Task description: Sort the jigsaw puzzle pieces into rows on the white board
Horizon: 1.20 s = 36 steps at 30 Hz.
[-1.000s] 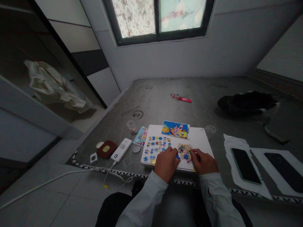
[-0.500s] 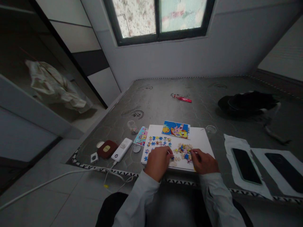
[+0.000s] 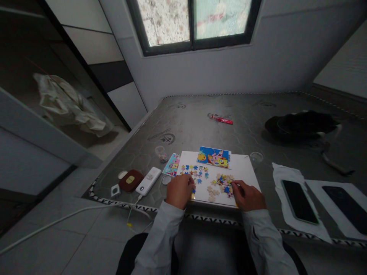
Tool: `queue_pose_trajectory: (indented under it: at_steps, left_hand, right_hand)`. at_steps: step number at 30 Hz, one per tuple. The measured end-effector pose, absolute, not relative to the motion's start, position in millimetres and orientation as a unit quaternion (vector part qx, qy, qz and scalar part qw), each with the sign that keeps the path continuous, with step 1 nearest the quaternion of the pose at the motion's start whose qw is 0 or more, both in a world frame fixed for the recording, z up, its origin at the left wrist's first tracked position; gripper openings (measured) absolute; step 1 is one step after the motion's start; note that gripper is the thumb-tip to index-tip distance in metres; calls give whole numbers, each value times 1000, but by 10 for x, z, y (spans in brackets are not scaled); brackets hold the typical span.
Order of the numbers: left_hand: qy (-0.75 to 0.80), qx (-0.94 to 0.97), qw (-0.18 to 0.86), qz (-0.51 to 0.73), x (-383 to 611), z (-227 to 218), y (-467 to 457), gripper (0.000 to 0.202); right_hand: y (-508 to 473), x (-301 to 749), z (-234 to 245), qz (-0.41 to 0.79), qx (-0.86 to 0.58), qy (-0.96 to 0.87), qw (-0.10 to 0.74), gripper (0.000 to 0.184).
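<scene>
Over the left part of a white board (image 3: 200,195), my left hand (image 3: 180,191) is closed, with a small blue puzzle piece (image 3: 194,191) at its fingertips. Beside and partly under this hand lie sorted puzzle pieces (image 3: 200,175), blue and multicoloured, in loose rows. My right hand (image 3: 249,196) is closed in a pinch at the right edge of a heap of puzzle pieces (image 3: 223,180); what its fingertips hold is too small to make out. Several beige, face-down pieces (image 3: 212,192) lie left of the heap. A cartoon picture card (image 3: 213,157) rests at the board's far edge.
Left of the board are a pink card (image 3: 172,165), a clear cup (image 3: 161,154), a round lid (image 3: 166,180), a white power bank (image 3: 148,181) with a cable and a brown case (image 3: 130,180). To the right are another clear cup (image 3: 256,157) and a phone (image 3: 299,201) on white paper.
My left hand has moved left from beside the heap to the sorted pieces, and a blue piece has gone with it. My right hand stays at the heap's edge.
</scene>
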State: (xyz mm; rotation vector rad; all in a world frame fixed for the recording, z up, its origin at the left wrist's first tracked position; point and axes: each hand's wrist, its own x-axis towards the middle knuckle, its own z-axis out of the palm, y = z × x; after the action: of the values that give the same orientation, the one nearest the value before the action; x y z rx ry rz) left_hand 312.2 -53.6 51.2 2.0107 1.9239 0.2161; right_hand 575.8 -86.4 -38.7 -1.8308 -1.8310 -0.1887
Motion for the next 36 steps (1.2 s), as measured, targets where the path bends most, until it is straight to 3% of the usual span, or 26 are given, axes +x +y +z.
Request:
queue_pose_trajectory:
  at_steps: [7, 15, 36]
  left_hand:
    - [686, 707, 152, 78, 3143, 515, -530, 11]
    - [524, 836, 158, 45, 3358, 497, -497, 17]
    - [518, 834, 172, 80, 3452, 332, -477, 11]
  right_hand:
    - [-864, 5753, -387, -70, -680, -679, 269, 29]
    - [-863, 5768, -387, -77, -670, -685, 277, 29]
    - [-863, 5765, -376, -72, -670, -686, 275, 25]
